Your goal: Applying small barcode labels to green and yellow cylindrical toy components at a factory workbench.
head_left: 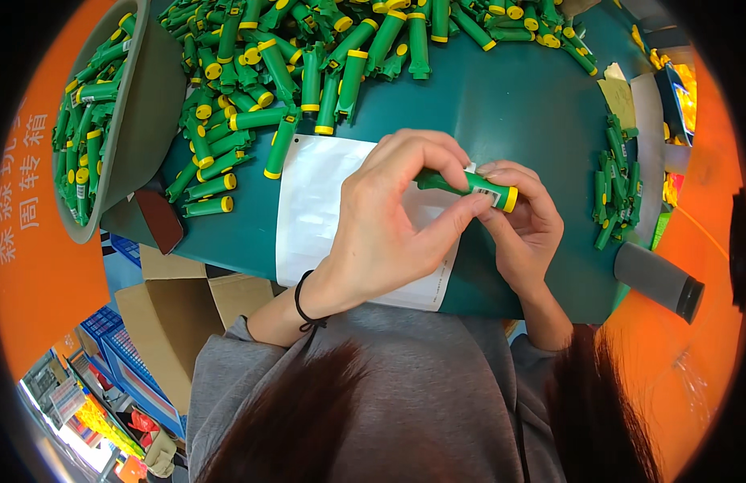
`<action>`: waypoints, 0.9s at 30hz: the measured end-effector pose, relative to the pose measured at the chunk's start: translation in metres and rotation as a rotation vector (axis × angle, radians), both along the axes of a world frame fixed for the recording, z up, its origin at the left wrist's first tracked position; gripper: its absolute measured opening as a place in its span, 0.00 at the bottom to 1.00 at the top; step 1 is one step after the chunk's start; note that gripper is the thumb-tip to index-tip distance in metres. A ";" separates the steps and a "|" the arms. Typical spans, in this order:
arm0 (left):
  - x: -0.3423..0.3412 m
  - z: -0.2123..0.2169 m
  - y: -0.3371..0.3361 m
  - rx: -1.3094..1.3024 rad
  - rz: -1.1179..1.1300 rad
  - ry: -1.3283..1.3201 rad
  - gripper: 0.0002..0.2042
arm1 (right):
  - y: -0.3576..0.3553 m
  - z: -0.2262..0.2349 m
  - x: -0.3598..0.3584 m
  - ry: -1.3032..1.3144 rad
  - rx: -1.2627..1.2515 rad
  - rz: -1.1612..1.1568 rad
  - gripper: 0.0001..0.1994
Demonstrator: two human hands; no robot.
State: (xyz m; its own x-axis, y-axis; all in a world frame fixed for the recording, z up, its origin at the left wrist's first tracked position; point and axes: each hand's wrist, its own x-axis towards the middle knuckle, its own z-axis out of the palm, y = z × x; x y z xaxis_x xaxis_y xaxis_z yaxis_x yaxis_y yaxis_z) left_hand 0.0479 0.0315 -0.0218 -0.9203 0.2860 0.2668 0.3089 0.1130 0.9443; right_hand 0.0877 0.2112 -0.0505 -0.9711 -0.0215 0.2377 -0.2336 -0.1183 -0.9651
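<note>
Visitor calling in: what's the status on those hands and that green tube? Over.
Left hand and right hand: both gripping one green tube. Yellow end points right. Loose tubes piled ahead, clear of both hands.

A: Any txt?
B: Yep, lg white characters (33, 185), 2 lines, on orange surface (67, 270), far L.
A: Labels?
B: White label w/ dark bars (489, 195) on held green tube (479, 183). Sm. white labels (81, 191) on tubes in grey bin (150, 129), illeg.
A: Paper sheet (312, 201)?
B: Tiny print nr lower R edge, can't read.
</note>
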 end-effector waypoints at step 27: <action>-0.027 0.064 -0.107 -0.130 0.458 0.243 0.06 | -0.004 0.011 0.026 0.289 0.347 -0.178 0.39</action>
State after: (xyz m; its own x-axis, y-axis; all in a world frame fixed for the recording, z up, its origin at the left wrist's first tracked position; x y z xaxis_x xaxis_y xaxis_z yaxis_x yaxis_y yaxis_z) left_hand 0.0205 -0.0752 0.0417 -0.8749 -0.0854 0.4767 0.4085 0.3986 0.8211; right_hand 0.1136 0.2071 -0.0391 -0.8620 0.0130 0.5068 -0.4857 0.2651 -0.8329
